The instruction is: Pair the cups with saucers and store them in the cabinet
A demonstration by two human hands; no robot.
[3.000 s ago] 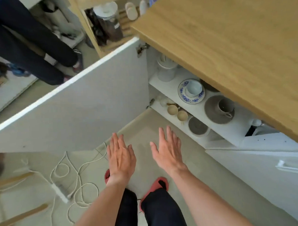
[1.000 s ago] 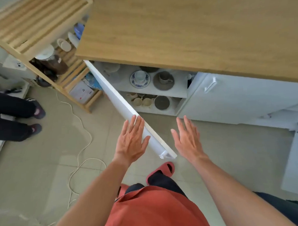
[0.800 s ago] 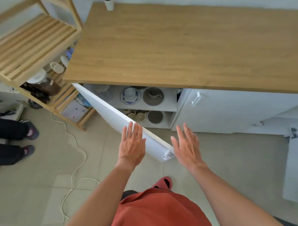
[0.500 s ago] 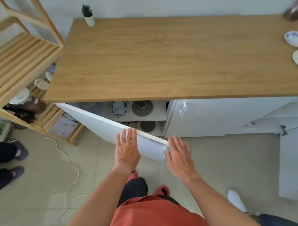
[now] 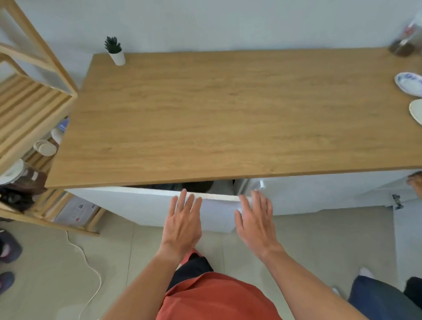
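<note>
The white cabinet door [image 5: 144, 207] under the wooden countertop [image 5: 227, 116] stands only slightly ajar. My left hand [image 5: 182, 223] lies flat against its front, fingers spread. My right hand [image 5: 255, 220] is flat at the door's free right edge, empty too. The cabinet's inside is almost hidden; only a dark gap [image 5: 196, 185] shows above the door. A blue-patterned saucer [image 5: 413, 84] and a plain pale saucer [image 5: 421, 113] lie at the counter's right end.
A wooden shelf rack [image 5: 24, 113] with jars stands at the left. A small potted plant [image 5: 115, 52] sits at the counter's back left. A white cable [image 5: 89, 264] runs over the floor. Another person's shoes [image 5: 2, 248] are at left, a hand [image 5: 421, 186] at right.
I have stood up, and the counter top has come into view. The cabinet door has swung from wide open to nearly shut under both hands, hiding the cups and saucers inside.
</note>
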